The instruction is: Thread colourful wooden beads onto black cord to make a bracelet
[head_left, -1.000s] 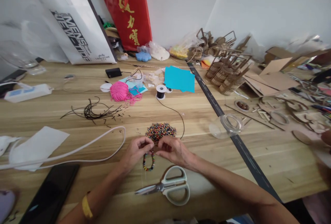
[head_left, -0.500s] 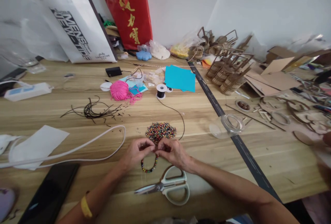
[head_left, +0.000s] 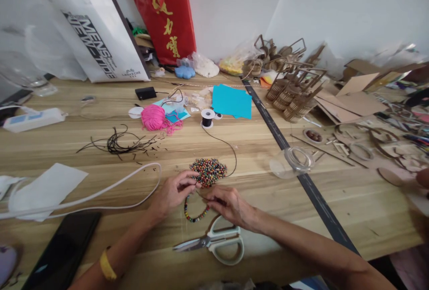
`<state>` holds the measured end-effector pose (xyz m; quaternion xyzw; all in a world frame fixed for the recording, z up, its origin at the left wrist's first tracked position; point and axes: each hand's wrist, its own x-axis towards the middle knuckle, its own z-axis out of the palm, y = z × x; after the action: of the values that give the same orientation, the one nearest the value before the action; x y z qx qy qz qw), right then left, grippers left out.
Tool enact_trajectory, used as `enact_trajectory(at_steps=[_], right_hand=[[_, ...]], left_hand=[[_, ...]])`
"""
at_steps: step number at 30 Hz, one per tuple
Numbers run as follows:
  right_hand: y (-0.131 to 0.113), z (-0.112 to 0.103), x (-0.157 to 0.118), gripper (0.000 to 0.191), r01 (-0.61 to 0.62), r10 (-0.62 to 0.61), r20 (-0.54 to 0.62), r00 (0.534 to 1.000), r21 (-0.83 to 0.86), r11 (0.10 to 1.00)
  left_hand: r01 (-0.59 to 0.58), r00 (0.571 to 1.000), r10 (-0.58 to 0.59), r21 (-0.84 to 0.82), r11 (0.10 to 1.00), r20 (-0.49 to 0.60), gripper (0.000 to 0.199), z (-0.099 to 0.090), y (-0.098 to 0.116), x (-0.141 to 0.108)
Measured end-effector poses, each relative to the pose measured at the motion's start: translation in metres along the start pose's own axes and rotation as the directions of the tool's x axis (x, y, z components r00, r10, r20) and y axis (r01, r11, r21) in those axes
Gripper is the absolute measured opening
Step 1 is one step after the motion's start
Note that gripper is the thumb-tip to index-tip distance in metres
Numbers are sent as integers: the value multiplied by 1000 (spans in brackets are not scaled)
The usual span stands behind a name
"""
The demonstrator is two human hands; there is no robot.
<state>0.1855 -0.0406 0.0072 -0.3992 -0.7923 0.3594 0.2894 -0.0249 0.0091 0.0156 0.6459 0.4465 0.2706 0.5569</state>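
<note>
A curved string of multicoloured beads (head_left: 193,218) hangs between my two hands, just above the wooden table. My left hand (head_left: 177,191) pinches near its left end, beside the loose bead pile. On the other side, my right hand (head_left: 231,205) has thumb and forefinger closed at the string's right end. The heap of small coloured beads (head_left: 209,170) lies just beyond my fingertips. Scissors with pale handles (head_left: 226,241) lie on the near side, blades pointing left. A spool of black cord (head_left: 208,119) stands farther back, its cord curving down to the heap.
Black cord pieces (head_left: 117,144) and a pink yarn ball (head_left: 153,117) lie at left, beyond a white cable (head_left: 127,176) and a dark phone (head_left: 62,252). A clear round container (head_left: 291,162) and wooden baskets (head_left: 296,95) are at right.
My hands have moved apart, the right one slightly right and down. The beaded string now spreads wider between them, and the fingers of my left hand have lifted over the heap's edge.
</note>
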Motion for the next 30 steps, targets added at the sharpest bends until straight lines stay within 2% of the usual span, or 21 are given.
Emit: enact_trajectory(at_steps=[3,5,10,14,21,26,30], right_hand=[[-6,-4,-4,14,189,-170,131,977,-148,971],[-7,-3,-7,15,265,-221,197,955,-232,936],[-4,4,-7,11,323,-265,215,940,-311,894],[-1,3,-6,11,320,-273,189,943,-297,900],[4,0,-1,17,320,-265,199,943,-335,886],[7,-1,8,20,343,-282,215,935,-346,873],[5,-5,9,18,372,-337,159,928,-399,838]], left_hand=[[-32,999,29,67,997,42,22,9,6,3],[-78,994,65,149,986,91,14,17,8,6],[-163,979,104,362,918,177,15,28,7,18],[-162,979,87,442,882,184,16,22,6,16],[-48,996,19,330,943,92,20,3,3,2],[-99,995,95,220,970,28,17,-3,5,-2],[-134,991,133,190,973,22,15,-5,9,-6]])
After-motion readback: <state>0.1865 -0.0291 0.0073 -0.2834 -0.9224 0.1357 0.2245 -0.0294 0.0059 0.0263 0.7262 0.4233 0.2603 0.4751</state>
